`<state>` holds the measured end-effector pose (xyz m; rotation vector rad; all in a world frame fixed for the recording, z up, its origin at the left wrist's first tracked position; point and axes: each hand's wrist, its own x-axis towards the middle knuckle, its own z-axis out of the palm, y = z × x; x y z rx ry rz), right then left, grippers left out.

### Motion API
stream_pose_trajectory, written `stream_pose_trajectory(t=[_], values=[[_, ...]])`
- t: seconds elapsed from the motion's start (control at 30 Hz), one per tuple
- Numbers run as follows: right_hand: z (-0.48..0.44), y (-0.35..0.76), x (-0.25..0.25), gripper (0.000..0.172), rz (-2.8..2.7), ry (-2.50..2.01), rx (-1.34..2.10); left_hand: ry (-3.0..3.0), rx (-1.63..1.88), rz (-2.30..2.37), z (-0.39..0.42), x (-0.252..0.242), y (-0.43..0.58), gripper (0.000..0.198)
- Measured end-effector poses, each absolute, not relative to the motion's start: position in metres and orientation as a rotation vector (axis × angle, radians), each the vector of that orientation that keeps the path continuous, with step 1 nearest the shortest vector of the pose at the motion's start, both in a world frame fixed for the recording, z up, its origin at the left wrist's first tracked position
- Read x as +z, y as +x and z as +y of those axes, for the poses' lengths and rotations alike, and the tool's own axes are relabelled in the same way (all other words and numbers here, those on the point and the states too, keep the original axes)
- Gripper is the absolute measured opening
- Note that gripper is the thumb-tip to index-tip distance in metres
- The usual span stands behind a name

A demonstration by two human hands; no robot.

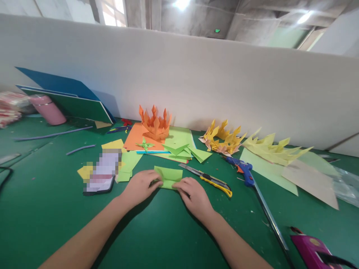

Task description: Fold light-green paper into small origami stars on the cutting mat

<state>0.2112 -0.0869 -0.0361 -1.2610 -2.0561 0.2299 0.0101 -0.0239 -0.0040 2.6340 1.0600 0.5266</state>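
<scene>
A small green paper [168, 174] with a crease across it lies on the green table, between my hands. My left hand [144, 184] grips its left end, fingers and thumb pressed together at the lower edge. At the lower right corner, my right hand [192, 192] pinches the same paper. Just right of the paper rests a yellow box cutter [214, 181] with its blade out. Behind it are folded green pieces [182, 151] and a small green paper star [145, 145]. An orange paper crown [156, 125] stands on orange sheets [134, 138].
A phone [104, 172] lies left on yellow and green papers. On the right are a yellow crown [223, 138], a pale yellow strip [276, 149], a blue glue gun [244, 170] and a magenta object [311, 248]. A pink bottle [49, 109] leans at the back left.
</scene>
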Motion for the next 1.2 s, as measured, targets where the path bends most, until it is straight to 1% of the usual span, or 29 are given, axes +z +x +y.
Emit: stream_pose_trajectory(t=[0.1, 0.2, 0.33, 0.97, 1.2], values=[[-0.087, 0.212, -0.038, 0.029, -2.093, -1.265, 0.196, 2.595, 0.504, 1.127, -0.026, -0.002, 0.011, 0.015], [-0.086, 0.212, -0.04, 0.031, -2.112, -1.276, 0.165, 2.598, 0.507, 1.175, -0.028, 0.0, 0.012, 0.02], [-0.086, 0.211, -0.041, 0.031, -2.106, -1.279, 0.167, 2.606, 0.488, 1.214, -0.029, -0.001, 0.014, 0.021], [-0.087, 0.21, -0.04, 0.031, -2.125, -1.311, 0.201, 2.537, 0.411, 1.342, -0.03, -0.002, 0.019, 0.01], [-0.086, 0.21, -0.04, 0.032, -2.132, -1.314, 0.207, 2.514, 0.282, 1.452, -0.032, 0.003, 0.023, 0.011]])
